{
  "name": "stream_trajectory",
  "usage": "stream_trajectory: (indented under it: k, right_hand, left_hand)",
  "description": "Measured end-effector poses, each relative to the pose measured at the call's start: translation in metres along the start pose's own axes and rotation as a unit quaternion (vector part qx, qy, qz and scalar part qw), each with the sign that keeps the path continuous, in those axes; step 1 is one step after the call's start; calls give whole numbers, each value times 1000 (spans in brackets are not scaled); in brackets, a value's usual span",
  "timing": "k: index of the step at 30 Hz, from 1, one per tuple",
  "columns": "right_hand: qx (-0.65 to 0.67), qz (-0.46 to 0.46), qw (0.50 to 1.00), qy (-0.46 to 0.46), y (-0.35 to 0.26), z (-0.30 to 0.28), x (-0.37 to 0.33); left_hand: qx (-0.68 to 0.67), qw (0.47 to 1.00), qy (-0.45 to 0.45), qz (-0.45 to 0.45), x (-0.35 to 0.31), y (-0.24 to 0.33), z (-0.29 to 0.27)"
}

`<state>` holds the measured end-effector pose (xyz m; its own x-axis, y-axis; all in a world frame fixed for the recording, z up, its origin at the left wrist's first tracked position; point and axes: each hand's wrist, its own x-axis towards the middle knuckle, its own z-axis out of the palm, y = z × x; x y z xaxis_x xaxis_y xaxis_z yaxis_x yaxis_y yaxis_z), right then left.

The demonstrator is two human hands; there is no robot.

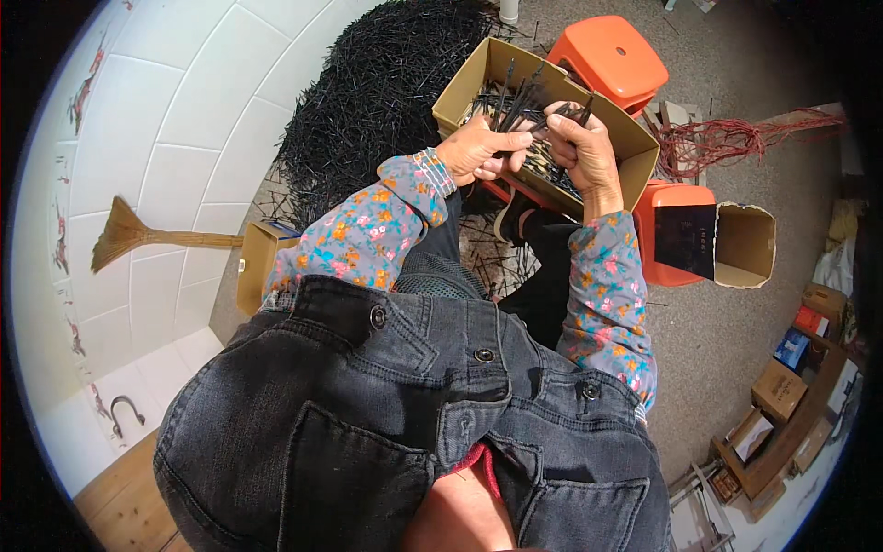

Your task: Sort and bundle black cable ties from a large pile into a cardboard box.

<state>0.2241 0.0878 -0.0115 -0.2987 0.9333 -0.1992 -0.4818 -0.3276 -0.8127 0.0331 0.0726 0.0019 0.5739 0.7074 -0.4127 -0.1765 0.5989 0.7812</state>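
My left hand is closed around a small bundle of thin black sticks, whose ends point up and away from me. Just to its right, my right hand pinches a few more thin black sticks between thumb and fingers. Both hands are over an open cardboard box, with more dark and pale slender pieces lying inside. What exactly the sticks are, I cannot tell. My palms hide part of the box's contents.
A big heap of black sticks lies on the floor at the far left. Orange stools stand behind and right of the box. An open carton, red cords, a straw broom and another cardboard box are around me.
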Motion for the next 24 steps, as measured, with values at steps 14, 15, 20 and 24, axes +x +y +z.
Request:
stream_trajectory:
  k: [14,15,20,24]
  right_hand:
    - [72,-75,989,109,-1,-7,5]
    - [72,-75,989,108,-1,-6,6]
    - [90,-90,977,171,1,-5,9]
    - [45,-24,997,63,2,-11,6]
  left_hand:
    - [-99,994,-49,21,0,0,-4]
    - [-101,993,-51,18,0,0,-5]
    - [-99,991,-89,-15,-2,1,-3]
    - [-56,994,-85,-35,-2,0,1]
